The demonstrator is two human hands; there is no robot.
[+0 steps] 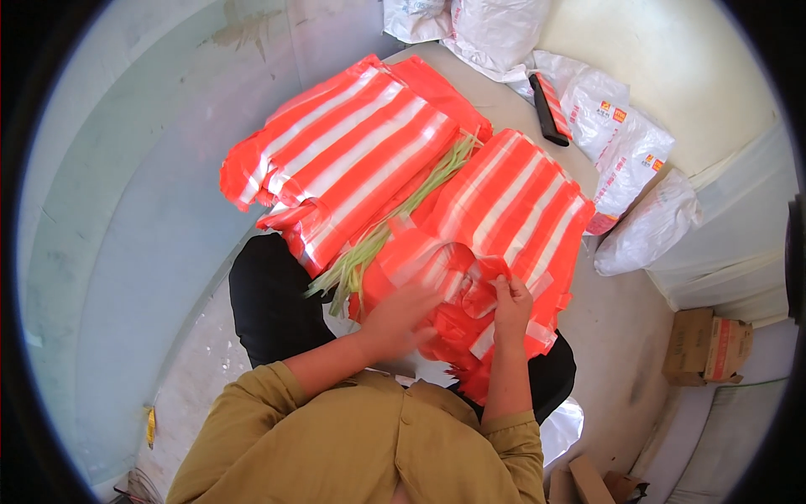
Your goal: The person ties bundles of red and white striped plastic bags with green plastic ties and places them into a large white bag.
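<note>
Two stacks of red-and-white striped plastic bags lie in front of me, a left stack [353, 139] and a right stack [512, 197]. Between them runs a bundle of pale green strips [395, 220], its loose ends hanging toward my left knee. My right hand [510, 307] is closed, thumb and fingers pinching the edge of a crumpled red plastic bag [457, 336] over my lap. Beside that bag's left side is my left hand [401, 323], smeared by motion, so its fingers cannot be made out.
White printed sacks [625, 139] line the far and right side of the table [470, 88]. A black object with a striped top [550, 109] lies near them. Cardboard boxes [705, 346] stand on the floor at right. A yellow item [151, 427] is at lower left.
</note>
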